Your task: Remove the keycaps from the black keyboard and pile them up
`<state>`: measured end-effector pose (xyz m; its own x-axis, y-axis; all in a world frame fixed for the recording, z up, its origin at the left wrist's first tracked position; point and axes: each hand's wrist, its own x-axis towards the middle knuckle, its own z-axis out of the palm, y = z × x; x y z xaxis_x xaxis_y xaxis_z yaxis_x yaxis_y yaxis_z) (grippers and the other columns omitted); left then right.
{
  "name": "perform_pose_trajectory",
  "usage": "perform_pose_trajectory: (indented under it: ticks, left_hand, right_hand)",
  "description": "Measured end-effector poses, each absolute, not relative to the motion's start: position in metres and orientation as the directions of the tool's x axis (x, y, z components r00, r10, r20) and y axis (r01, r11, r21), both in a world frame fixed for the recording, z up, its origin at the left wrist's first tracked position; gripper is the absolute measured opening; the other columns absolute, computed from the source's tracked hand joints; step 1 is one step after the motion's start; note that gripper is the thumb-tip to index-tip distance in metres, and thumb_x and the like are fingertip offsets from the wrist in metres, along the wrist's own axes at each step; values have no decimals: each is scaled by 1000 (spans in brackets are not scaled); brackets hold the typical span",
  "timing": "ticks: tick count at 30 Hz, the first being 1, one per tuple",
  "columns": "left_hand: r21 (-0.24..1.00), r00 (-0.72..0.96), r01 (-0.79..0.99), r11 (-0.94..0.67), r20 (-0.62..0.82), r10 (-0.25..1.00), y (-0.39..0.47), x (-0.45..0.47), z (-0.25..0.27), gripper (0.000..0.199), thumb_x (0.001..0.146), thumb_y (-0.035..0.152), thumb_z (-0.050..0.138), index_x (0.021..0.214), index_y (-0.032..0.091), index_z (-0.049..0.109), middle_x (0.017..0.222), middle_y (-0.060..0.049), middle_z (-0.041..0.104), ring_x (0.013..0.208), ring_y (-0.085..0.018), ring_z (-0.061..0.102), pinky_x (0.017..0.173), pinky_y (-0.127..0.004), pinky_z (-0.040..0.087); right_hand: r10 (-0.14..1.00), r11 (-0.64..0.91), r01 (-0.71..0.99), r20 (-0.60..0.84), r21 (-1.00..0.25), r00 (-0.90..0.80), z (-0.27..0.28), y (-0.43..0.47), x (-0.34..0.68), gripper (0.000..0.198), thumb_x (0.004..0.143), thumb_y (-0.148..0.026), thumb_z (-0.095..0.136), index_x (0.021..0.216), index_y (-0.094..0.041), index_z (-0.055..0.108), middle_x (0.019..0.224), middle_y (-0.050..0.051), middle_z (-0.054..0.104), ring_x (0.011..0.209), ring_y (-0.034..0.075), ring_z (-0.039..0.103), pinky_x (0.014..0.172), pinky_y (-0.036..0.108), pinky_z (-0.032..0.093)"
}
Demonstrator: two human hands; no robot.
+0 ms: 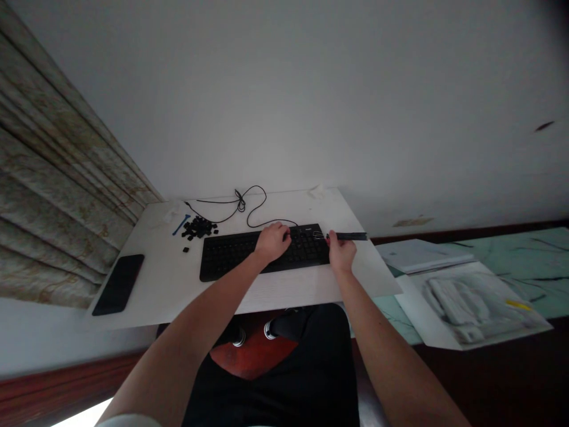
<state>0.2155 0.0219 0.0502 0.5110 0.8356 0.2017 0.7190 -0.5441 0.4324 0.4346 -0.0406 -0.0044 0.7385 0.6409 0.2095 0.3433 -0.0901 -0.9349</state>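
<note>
While the left hand (272, 239) curls over the black keyboard (240, 254) on a white table (275, 293), whether gripping anything impossible to tell, right hand (341, 252) closed around a slim wire-looped tool (352, 236) at the keyboard's right end, small square keycaps (198, 228) heaped leftward, thin cable (240, 203) bundled behind

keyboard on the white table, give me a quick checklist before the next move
1. Keyboard flat on the white table: ok.
2. Right hand holding the wire tool: ok.
3. Wire ends touching a key: cannot tell.
4. Anything in the left hand's fingers: cannot tell.
5. Loose keycaps in one pile: not ok, at least one lies apart.
6. Phone away from the keyboard: ok.
</note>
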Motion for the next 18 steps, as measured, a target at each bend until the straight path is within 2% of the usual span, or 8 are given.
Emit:
perform_pose_trajectory:
  ticks: [4, 7, 13, 18]
  left_hand:
    - [536, 465, 682, -497, 207, 861, 15, 250, 42, 16, 91, 17, 60, 101, 21, 72, 102, -6, 70, 98, -20, 65, 92, -32, 51]
    - [570, 404, 697, -435, 188, 895, 16, 260, 40, 15, 91, 17, 60, 100, 21, 71, 99, -5, 71, 93, -20, 67, 90, -32, 51]
    - [527, 390, 745, -408, 151, 908, 16, 268, 39, 13, 92, 19, 60, 98, 21, 71, 97, -6, 72, 97, -22, 67, 92, -36, 48]
    - [485, 437, 739, -468, 183, 880, 12, 268, 36, 14, 94, 22, 58, 102, 21, 69, 103, -7, 71, 105, -25, 64, 97, -39, 45]
  right_hand:
    - [647, -98, 340, 200, -935, 736, -7, -40, 437, 44, 81, -60, 64, 72, -17, 73, 70, 12, 76, 75, 30, 75, 76, 39, 58]
    - [648, -99, 326, 188, -940, 738, -10, -39, 438, 46, 82, -60, 63, 75, -16, 73, 74, 13, 77, 73, 29, 75, 74, 38, 58]
    - [640, -127, 345, 189, -930, 744, -7, -39, 437, 46, 83, -60, 63, 76, -16, 73, 73, 13, 77, 76, 30, 75, 76, 39, 58]
    - [624, -100, 306, 180, -947, 760, -6, -39, 434, 45, 81, -61, 64, 75, -16, 72, 75, 13, 77, 77, 30, 75, 78, 40, 58]
